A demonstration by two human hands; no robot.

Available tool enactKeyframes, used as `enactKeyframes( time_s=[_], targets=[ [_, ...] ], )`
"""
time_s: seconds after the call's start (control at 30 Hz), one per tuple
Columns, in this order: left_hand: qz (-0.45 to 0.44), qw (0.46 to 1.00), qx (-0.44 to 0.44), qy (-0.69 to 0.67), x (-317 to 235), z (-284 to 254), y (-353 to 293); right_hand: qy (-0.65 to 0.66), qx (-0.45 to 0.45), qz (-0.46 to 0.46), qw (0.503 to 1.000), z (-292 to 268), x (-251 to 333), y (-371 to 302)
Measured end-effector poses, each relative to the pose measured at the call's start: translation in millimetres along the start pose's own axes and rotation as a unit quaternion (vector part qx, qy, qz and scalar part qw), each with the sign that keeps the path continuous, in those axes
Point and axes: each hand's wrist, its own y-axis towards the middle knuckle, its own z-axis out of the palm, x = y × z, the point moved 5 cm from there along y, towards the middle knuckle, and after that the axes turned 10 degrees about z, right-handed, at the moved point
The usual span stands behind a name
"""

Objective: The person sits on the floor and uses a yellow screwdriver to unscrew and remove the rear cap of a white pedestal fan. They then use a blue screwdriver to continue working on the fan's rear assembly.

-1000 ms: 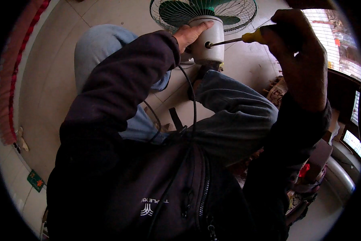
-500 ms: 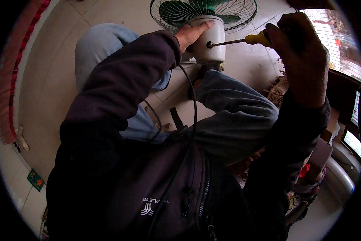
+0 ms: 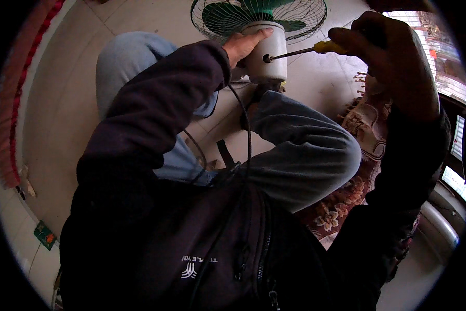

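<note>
White plastic-looking housing, rounded, one dark round hole in its side; located at the top of the view, ahead of the seated person, above the tiled floor. What bears its weight cannot be told.

Green fan blades inside a wire guard, just beyond the housing.

Screwdriver, yellow-handled, thin metal shaft; tip at the hole, shaft running out to the right and slightly upward. Whether the tip is seated on a screw is not visible.

Left hand: gripping the housing from its left side, thumb along the upper part, other fingers mostly hidden.

Right hand: closed around the screwdriver handle, well apart from the housing.

Dark cable, hanging between the legs; patterned rug, to the right.

Handling note — best worked with the shaft in line with the hole, steady pressure along it and slow turns from the wrist; the left hand should brace against twist, since a tilted tip would probably slip or chew the screw head.
</note>
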Motion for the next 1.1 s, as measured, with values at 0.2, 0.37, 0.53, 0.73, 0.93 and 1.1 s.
enactKeyframes(
  time_s=[0.2,0.37,0.53,0.73,0.93,1.1],
  targets=[
    [-0.001,1.000,-0.003,-0.012,1,1,3,0.088,0.058,0.159,0.982,-1,-8,2],
    [0.011,1.000,0.014,-0.011,1,5,5,0.097,0.054,0.138,0.984,-4,-6,-8],
    [0.017,1.000,0.008,0.010,-6,3,-2,0.049,0.049,0.090,0.994,-2,2,-13],
    [0.012,1.000,0.001,-0.012,-2,6,1,-0.006,0.018,0.043,0.999,0,-8,-13],
    [0.005,1.000,-0.002,-0.007,-7,7,-2,-0.166,-0.036,-0.014,0.985,7,-11,-9],
    [0.026,1.000,-0.011,-0.002,-4,-2,-2,-0.003,-0.022,0.155,0.988,7,-6,-8]
  ],
)
